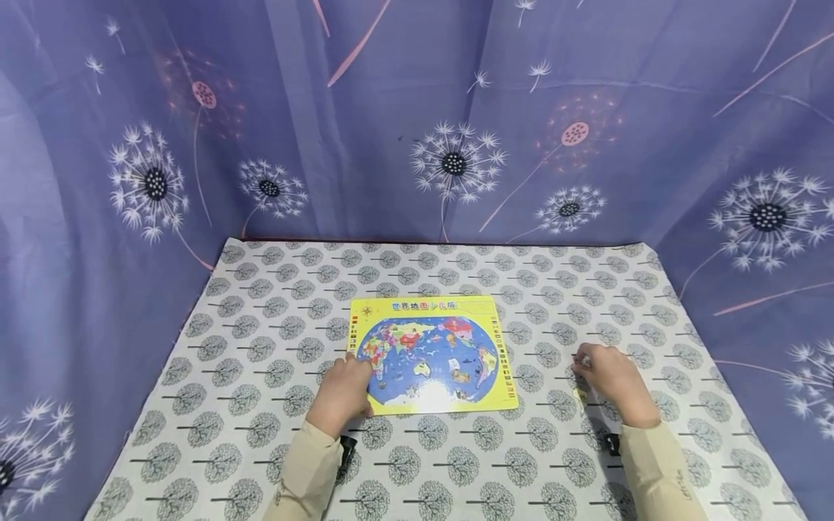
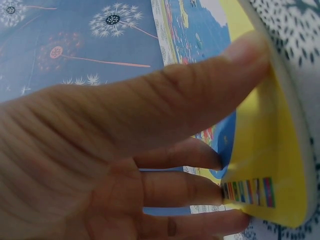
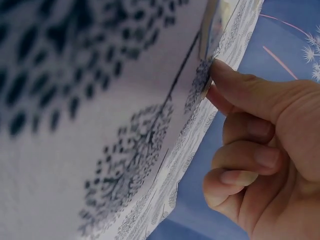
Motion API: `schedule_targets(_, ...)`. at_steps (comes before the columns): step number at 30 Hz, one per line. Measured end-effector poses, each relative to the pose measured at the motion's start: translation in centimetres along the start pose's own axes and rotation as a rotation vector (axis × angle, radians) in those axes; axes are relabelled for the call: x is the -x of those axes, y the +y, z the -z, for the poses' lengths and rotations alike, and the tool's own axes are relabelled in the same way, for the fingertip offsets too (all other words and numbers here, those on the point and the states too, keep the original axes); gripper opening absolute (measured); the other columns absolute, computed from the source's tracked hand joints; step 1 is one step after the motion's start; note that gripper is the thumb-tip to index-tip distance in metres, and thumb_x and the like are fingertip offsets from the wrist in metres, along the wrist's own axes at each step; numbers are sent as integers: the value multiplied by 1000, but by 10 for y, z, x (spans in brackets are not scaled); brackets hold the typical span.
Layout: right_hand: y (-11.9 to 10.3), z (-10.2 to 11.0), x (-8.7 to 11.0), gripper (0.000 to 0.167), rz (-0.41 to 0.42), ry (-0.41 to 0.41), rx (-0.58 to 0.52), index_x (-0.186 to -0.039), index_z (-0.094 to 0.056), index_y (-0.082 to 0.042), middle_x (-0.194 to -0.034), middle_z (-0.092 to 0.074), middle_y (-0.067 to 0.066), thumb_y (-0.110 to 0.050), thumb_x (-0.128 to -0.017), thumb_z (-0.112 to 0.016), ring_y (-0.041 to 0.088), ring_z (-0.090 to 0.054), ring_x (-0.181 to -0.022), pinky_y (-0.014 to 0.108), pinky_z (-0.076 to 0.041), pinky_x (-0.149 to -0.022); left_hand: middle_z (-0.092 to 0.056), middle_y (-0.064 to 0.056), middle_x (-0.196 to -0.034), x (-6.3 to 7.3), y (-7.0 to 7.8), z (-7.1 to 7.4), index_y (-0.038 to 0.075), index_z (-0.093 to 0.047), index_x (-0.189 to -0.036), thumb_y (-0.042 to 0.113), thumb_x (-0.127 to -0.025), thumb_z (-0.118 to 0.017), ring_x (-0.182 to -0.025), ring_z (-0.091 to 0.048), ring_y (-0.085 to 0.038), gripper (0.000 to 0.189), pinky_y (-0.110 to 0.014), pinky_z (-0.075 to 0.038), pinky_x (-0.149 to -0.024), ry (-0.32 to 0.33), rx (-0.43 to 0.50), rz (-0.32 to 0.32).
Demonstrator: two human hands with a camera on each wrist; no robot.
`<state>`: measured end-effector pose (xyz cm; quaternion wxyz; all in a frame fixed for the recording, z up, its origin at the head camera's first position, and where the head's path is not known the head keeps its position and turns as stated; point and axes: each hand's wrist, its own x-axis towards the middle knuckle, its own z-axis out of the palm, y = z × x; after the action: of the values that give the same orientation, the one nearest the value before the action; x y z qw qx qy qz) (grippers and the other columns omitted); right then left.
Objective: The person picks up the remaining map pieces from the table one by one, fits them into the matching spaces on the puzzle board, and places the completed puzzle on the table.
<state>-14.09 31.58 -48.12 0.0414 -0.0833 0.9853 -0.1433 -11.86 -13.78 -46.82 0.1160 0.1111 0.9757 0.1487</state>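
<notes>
- Two cream sleeves [image 1: 302,470] come in nearest me, a black device [image 1: 347,456] showing at each wrist.
- The left hand [image 1: 342,394] is spread wide at the near left corner of a yellow-bordered map board [image 1: 423,358], thumb touching the near edge, fingers along the left one.
- The right hand [image 1: 612,376] is narrowed to a pinch, thumb and forefinger on one small thin thing [image 3: 205,90] (mostly hidden, so I can't tell what), the other three fingers curled in.
- Just beside that hand, one yellow piece [image 1: 580,397] rests on the tree-print cloth [image 1: 456,467].
- There's one board, lying flat near the middle of the table; a column of flags runs down each side.
- Cloth stretches between the board's right edge and the right hand, well apart, and from its far edge to the table's back edge.
- Beyond, a purple dandelion curtain [image 1: 384,159] closes in the back and both sides.
</notes>
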Motion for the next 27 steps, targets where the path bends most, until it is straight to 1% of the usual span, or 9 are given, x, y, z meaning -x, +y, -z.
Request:
schedule_targets(5,-2,3,1,13,5,5,3,-92,-68,0,-84,-71,18,-8,-86,-76,34,-66,-73,56,-54,-68,-62,-38,-118,-2,2,3,0,-71,-92,12,-50,-100,-82,-58,-37,52,-49,-54,-72,2,-3,-8)
schedule_targets(9,-6,8,1,11,27,32,2,-90,-67,-1,-80,-70,16,-7,-86,-75,32,-66,-69,54,-54,-65,-64,-34,-114,-2,4,4,0,-70,-91,12,-50,-100,-81,-58,-36,51,-49,-54,-71,8,2,-14)
schedule_targets(12,-11,12,0,12,44,52,-2,-90,-67,0,-77,-69,12,-7,-86,-76,28,-64,-66,51,-54,-64,-66,-30,-107,-1,4,3,1,-70,-90,12,-50,-100,-79,-57,-34,51,-48,-53,-71,12,-3,-14)
schedule_targets(18,-27,19,-3,14,87,79,-7,-95,-68,3,-79,-70,12,-5,-86,-76,24,-63,-65,49,-55,-64,-64,-19,-92,0,2,0,1,-72,-92,13,-52,-100,-75,-53,-30,51,-43,-51,-67,3,-19,-13)
schedule_targets(20,-32,21,-6,14,103,90,0,-95,-68,3,-78,-70,12,-4,-86,-76,23,-62,-64,48,-55,-64,-65,-21,-94,1,2,-1,1,-72,-91,13,-51,-101,-75,-53,-30,50,-43,-52,-67,9,-21,-14)
schedule_targets(27,-52,24,-17,12,124,112,21,-93,-68,0,-73,-68,8,-7,-86,-75,21,-58,-59,45,-51,-58,-63,-18,-89,3,0,-1,1,-71,-91,13,-50,-101,-75,-54,-31,52,-44,-52,-68,13,-15,-6)
